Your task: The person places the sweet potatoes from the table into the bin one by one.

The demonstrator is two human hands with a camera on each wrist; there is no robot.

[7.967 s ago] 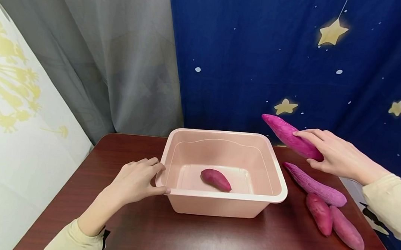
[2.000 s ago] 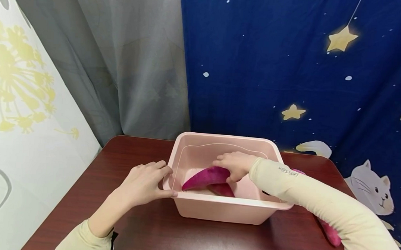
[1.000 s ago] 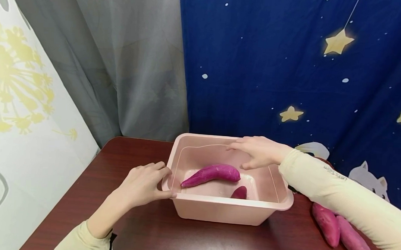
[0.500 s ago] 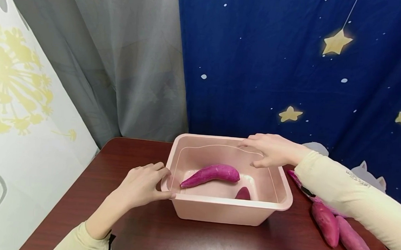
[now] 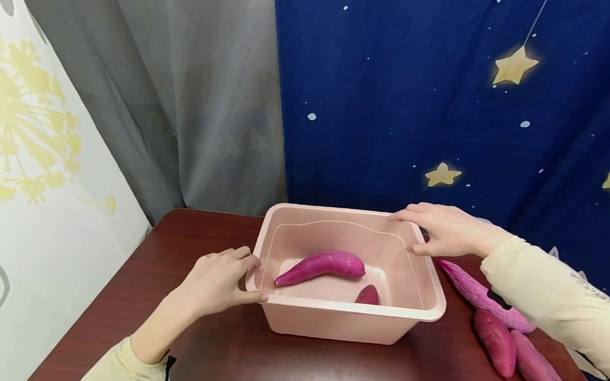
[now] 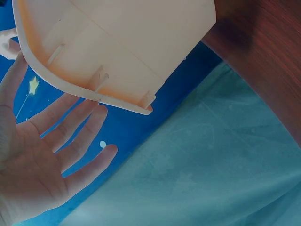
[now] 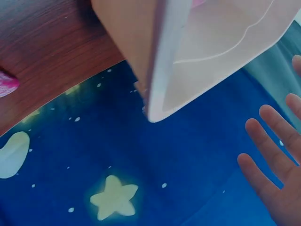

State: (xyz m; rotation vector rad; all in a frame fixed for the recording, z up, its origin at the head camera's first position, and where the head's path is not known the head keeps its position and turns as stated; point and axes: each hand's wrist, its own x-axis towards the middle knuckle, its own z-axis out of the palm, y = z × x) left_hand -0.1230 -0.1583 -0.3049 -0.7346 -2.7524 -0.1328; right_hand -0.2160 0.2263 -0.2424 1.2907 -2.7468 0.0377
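Observation:
A pink plastic basin [image 5: 351,308] stands on the table. Inside lie a long, curved purple sweet potato [image 5: 327,265] and a short sweet potato [image 5: 368,295], partly hidden by the front wall. My left hand [image 5: 214,280] rests at the basin's left front corner, thumb on the rim; the left wrist view shows the fingers [image 6: 84,141] spread and straight, fingertips at the rim. My right hand [image 5: 443,228] hovers over the right back corner, holding nothing. In the right wrist view its fingers [image 7: 265,146] are spread apart.
Right of the basin, on the brown table [image 5: 318,367], lie a long ridged purple sweet potato [image 5: 467,284], a reddish one [image 5: 495,342] and a pinkish one [image 5: 538,368]. Behind the table hang a grey curtain [image 5: 221,124] and a blue starred curtain [image 5: 380,103].
My right hand has carried the long sweet potato from the right into the basin, let go, and drawn back rightward. The short one has shifted right. My left hand keeps to the basin corner.

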